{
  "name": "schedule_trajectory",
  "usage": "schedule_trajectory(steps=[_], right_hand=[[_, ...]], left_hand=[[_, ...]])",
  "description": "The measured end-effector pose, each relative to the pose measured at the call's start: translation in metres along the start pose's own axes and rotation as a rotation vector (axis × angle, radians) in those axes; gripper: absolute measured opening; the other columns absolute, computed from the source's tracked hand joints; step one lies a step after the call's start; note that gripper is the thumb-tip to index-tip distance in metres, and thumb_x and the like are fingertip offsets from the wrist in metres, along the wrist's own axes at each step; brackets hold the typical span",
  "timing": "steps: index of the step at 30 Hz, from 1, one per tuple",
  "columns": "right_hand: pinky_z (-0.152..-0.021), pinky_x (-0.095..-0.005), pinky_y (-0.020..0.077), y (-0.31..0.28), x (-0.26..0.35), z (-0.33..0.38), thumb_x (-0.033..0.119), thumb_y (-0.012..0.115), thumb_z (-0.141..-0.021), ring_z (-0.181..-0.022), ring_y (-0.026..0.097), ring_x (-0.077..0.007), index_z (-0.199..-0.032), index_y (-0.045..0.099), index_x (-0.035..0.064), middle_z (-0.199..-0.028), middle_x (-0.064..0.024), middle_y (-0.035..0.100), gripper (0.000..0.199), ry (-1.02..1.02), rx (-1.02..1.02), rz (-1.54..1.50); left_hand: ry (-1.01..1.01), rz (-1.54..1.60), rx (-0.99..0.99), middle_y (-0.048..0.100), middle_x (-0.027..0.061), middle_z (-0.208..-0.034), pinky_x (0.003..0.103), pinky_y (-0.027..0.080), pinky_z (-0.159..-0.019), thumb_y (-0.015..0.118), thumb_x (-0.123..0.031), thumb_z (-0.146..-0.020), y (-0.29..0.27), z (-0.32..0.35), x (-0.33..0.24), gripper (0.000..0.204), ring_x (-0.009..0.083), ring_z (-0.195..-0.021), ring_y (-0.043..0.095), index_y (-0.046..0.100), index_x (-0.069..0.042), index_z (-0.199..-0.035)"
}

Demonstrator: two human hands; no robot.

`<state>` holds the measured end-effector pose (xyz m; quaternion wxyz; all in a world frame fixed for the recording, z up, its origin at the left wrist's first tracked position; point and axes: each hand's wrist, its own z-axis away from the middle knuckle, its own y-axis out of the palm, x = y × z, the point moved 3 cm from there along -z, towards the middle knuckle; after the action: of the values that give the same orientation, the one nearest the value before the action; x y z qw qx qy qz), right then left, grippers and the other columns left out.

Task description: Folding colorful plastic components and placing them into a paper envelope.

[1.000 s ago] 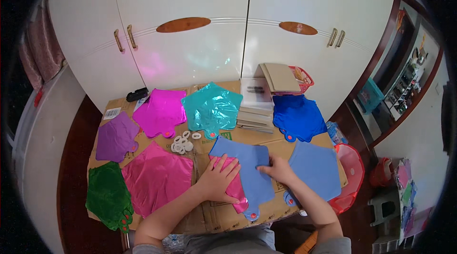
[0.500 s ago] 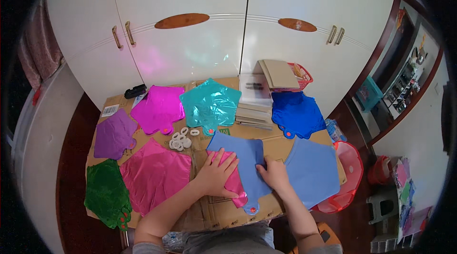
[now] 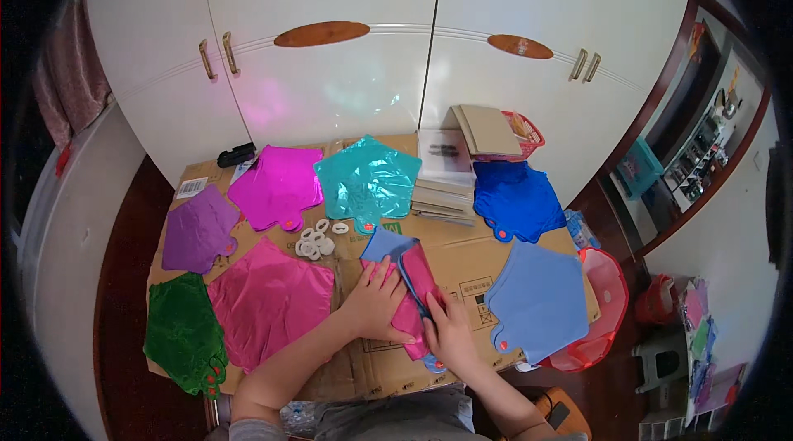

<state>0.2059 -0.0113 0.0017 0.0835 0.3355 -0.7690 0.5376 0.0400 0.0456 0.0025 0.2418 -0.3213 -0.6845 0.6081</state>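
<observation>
A light blue foil balloon with a pink one (image 3: 415, 278) lies folded lengthwise into a narrow strip on the cardboard sheet (image 3: 472, 269). My left hand (image 3: 376, 302) rests flat on its left side, fingers spread, pressing the pink foil down. My right hand (image 3: 447, 334) is at the strip's near right edge, fingers pinching the blue fold. Both forearms come in from the lower edge.
Flat star-shaped foil balloons lie around: light blue (image 3: 541, 302), dark blue (image 3: 516, 201), teal (image 3: 368, 181), magenta (image 3: 277, 185), purple (image 3: 198, 228), pink (image 3: 268, 301), green (image 3: 183, 334). Small white rings (image 3: 314, 243), a stack of cards (image 3: 444, 181), a red basket (image 3: 610, 288) and white cupboard doors (image 3: 330, 86) are nearby.
The light blue balloon, spread wide before, is now folded over the pink one into a narrow strip. My hands have drawn closer together.
</observation>
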Motion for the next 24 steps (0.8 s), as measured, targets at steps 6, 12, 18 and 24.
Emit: schedule_trajectory(steps=[6, 12, 18, 24], right_hand=[[-0.101, -0.0463, 0.0357, 0.010, 0.013, 0.004, 0.010, 0.058, -0.083, -0.119, 0.041, -0.0444, -0.123, 0.049, -0.0043, -0.130, -0.0286, 0.041, 0.043, -0.134, 0.092, 0.168], [-0.104, -0.0437, 0.0336, 0.010, 0.015, 0.007, 0.008, 0.050, -0.081, -0.125, 0.038, -0.0422, -0.125, 0.047, -0.0069, -0.132, -0.0303, 0.040, 0.047, -0.175, 0.164, 0.265], [-0.103, -0.0450, 0.0348, 0.012, 0.015, 0.007, 0.008, 0.051, -0.080, -0.125, 0.039, -0.0423, -0.125, 0.048, -0.0064, -0.132, -0.0276, 0.042, 0.047, -0.172, 0.181, 0.251], [-0.102, -0.0453, 0.0359, 0.011, 0.012, 0.005, 0.012, 0.053, -0.080, -0.123, 0.043, -0.0366, -0.121, 0.052, -0.0053, -0.129, -0.0220, 0.049, 0.045, -0.214, 0.114, 0.270]], left_hand=[[0.042, 0.073, 0.084, 0.044, 0.0296, -0.129, 0.059, 0.015, -0.108, 0.057, -0.066, -0.070, 0.021, 0.002, 0.015, 0.089, 0.0486, -0.129, 0.028, 0.049, 0.006, -0.121], [-0.186, 0.847, -0.208, 0.054, 0.0221, -0.118, 0.040, 0.039, -0.097, 0.071, -0.021, -0.076, -0.002, -0.003, 0.041, 0.032, 0.0309, -0.112, 0.052, 0.063, -0.001, -0.099], [-0.426, 0.721, -0.315, 0.055, 0.0166, -0.077, 0.039, 0.044, -0.066, 0.072, -0.026, -0.073, 0.012, -0.015, 0.057, 0.029, 0.0292, -0.073, 0.054, 0.059, 0.000, -0.072], [-0.368, 0.705, -0.302, 0.057, 0.0113, -0.063, 0.037, 0.045, -0.067, 0.068, -0.018, -0.065, 0.005, -0.017, 0.066, 0.019, 0.0283, -0.076, 0.055, 0.058, -0.003, -0.059]])
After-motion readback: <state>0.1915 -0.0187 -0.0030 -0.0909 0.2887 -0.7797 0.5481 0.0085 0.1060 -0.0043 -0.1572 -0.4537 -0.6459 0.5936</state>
